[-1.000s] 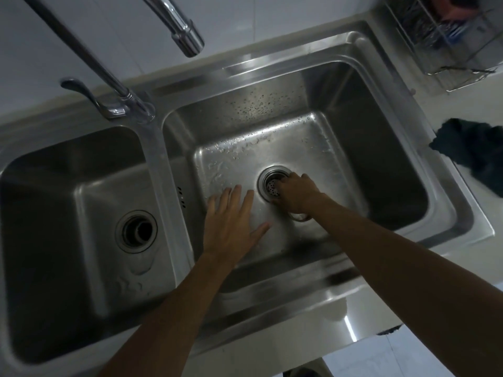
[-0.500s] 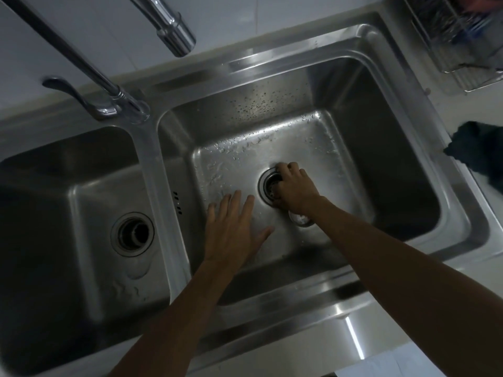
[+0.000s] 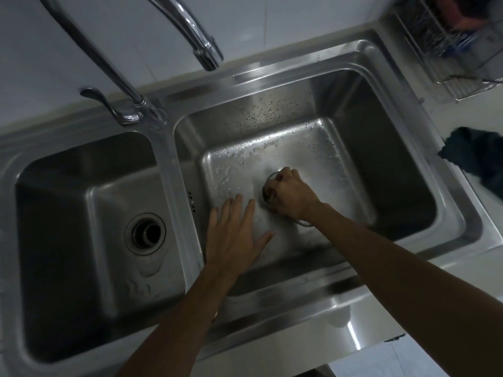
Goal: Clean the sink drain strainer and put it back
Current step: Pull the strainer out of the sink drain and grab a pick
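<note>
Drain strainer (image 3: 268, 186): seated at the drain opening in the floor of the right basin (image 3: 381, 148); only a dark arc of its rim is seen past the fingers. Right hand (image 3: 291, 195): curled over the strainer, grip closed on it from above. Left hand (image 3: 234, 235): laid flat on the basin floor just beside the drain, fingers spread, grip apart, nothing held. Right basin: water droplets noted on floor and rear wall; no other contents seen. Left basin (image 3: 68, 186): open drain (image 3: 145, 234) with dark interior, a little water pooled near it. Faucet (image 3: 190, 31): mounted behind the divider, spout over the rear edge of the right basin. Counter (image 3: 462, 110): dark cloth (image 3: 479, 159) at the right of the sink; wire rack (image 3: 449, 42) at the far right corner, contents blurred
</note>
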Tool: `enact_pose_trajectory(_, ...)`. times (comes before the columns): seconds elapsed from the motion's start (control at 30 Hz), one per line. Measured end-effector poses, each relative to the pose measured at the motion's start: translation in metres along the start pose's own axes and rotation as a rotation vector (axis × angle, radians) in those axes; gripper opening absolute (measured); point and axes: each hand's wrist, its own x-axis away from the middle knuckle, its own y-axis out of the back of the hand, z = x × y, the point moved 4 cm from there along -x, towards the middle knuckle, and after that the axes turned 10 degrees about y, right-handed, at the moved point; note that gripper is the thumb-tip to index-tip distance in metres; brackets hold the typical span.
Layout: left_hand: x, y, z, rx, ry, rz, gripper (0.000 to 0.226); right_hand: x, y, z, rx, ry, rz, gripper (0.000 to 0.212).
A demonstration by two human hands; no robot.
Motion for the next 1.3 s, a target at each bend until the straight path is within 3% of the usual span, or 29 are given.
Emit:
enact_pose_trajectory(0.1, 0.006, 0.008, 0.002, -0.010, 0.006, -0.019, 0.088, 0.003, -0.007, 0.023, -0.034, 0.027, -0.002, 0.082)
enact_pose_trajectory(0.2, 0.012, 0.016, 0.003, -0.013, 0.001, -0.050, 0.087, 0.006, -0.018, 0.040, 0.046, 0.046, 0.031, 0.091)
enact_pose_trajectory(0.5, 0.021, 0.011, 0.011, -0.050, 0.025, -0.049, 0.086, 0.014, -0.035, 0.043, 0.138, 0.053, 0.101, 0.076)
enact_pose_trajectory(1.0, 0.023, 0.010, 0.010, -0.046, 0.014, -0.070, 0.085, 0.013, -0.044, 0.039, 0.100, 0.067, 0.088, 0.076)
enact_pose_trajectory(1.23, 0.016, 0.027, 0.006, 0.202, 0.135, -0.062, 0.096, 0.031, -0.015, 0.027, 0.060, -0.021, 0.045, 0.068)
enact_pose_trajectory(1.3, 0.010, 0.040, -0.003, 0.219, 0.091, -0.077, 0.100, 0.046, 0.007, 0.019, 0.051, -0.073, -0.022, 0.070)
